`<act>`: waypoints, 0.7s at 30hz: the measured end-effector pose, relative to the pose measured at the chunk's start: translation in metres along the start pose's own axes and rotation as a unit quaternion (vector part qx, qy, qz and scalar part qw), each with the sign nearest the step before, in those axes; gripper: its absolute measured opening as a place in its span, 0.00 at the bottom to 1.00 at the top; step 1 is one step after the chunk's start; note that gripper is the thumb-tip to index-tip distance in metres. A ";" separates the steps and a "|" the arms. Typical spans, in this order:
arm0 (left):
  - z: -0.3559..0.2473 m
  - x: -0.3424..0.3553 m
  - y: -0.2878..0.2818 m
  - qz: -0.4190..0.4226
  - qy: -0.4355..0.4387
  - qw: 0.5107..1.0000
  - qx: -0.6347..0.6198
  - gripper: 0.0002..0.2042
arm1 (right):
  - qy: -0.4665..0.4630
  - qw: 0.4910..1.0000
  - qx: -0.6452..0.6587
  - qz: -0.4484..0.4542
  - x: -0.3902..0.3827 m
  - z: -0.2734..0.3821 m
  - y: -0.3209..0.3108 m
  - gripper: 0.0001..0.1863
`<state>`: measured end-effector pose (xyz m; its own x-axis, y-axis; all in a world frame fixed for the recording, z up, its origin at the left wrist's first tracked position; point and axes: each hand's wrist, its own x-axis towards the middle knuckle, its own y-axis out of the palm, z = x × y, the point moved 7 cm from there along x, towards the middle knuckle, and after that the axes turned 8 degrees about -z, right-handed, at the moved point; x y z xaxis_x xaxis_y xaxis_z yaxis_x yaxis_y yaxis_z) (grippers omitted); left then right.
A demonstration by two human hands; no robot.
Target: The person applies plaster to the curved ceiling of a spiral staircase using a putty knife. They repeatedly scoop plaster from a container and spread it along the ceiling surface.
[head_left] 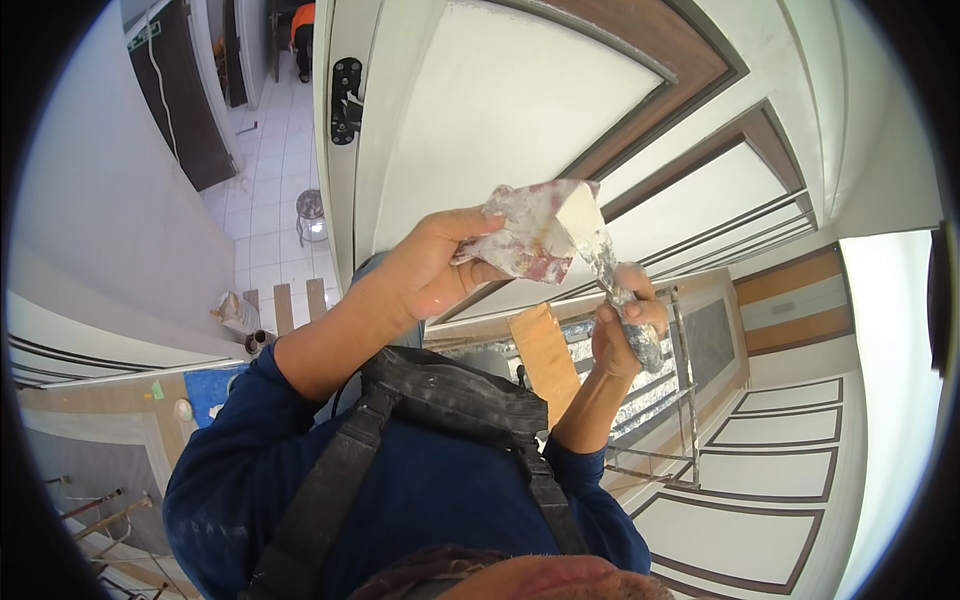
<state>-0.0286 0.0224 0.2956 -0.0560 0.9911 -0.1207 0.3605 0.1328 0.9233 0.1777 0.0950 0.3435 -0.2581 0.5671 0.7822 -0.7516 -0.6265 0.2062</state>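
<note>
My left hand (438,268) pinches a thin, flat spreader plate (530,228) between thumb and fingers. Its whitish face is smeared with filler and reddish-brown stains. In my right hand (632,318), fingers wrapped round the grip, is a putty knife (603,262) crusted with dried filler. Cream-coloured putty (580,218) coats the knife's blade, which meets the right edge of the plate. Both tools are held up in front of a white panel (500,100) with brown moulding (690,75).
A black lock plate (346,100) sits on the pale edge left of the panel. Beyond it, a round stool (311,215) stands on white tiles, and a person in orange (302,25) is farther off. Below right are a metal scaffold frame (690,400) and an orange-brown board (545,355).
</note>
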 end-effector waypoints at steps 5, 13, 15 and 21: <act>-0.025 -0.002 -0.004 -0.026 0.154 0.986 0.054 0.18 | 0.089 0.991 -0.076 -0.072 -0.001 0.006 -0.048 0.14; -0.036 -0.005 0.001 -0.042 0.442 0.843 0.303 0.15 | 0.045 0.975 -0.218 0.012 -0.008 0.028 0.006 0.11; -0.033 -0.010 0.009 -0.031 0.463 0.814 0.349 0.14 | 0.023 0.974 -0.224 0.032 -0.003 0.025 0.017 0.11; -0.033 -0.019 0.020 -0.001 0.492 0.763 0.419 0.14 | -0.006 0.996 -0.085 -0.020 0.011 0.011 0.009 0.11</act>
<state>-0.0510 0.0055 0.3284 -0.5806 0.5605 0.5905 0.8054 0.5013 0.3162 0.1743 0.0897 0.3603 -0.2202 0.5829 0.7821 -0.8531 -0.5039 0.1354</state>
